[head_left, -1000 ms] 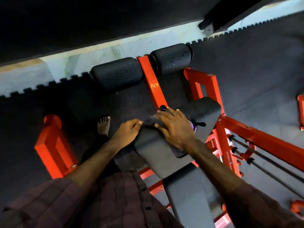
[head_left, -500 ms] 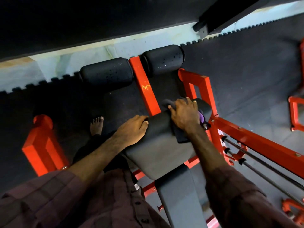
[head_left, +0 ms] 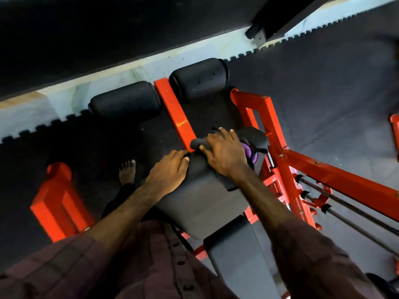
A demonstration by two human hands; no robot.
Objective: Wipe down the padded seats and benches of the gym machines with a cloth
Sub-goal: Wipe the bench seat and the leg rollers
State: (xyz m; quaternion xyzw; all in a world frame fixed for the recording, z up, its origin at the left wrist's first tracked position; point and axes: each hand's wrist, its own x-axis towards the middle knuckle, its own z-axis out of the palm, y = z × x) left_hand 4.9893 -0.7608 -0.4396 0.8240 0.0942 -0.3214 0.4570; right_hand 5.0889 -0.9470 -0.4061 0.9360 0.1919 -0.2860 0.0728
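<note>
The right hand lay spread, fingers straight, pressing a dark cloth onto the far end of the padded seat at the centre of the frame. A purple patch of the cloth showed just right of the knuckles. The left hand rested on the seat's left edge, fingers relaxed and gripping nothing, apparently steadying the pad.

To my eye the wipe would go best with the palm kept flat and the cloth bunched fully under it, drawn in long strokes toward the near end, where the grey back pad began at lower centre.

The seat's far lip dropped off beside the orange frame bar running up to the two black foam rollers, so the cloth could slip over that edge. Orange uprights crowded the right side closely. The dark floor mat at upper right and the mat left of the seat, where a bare foot stood, offered open room.
</note>
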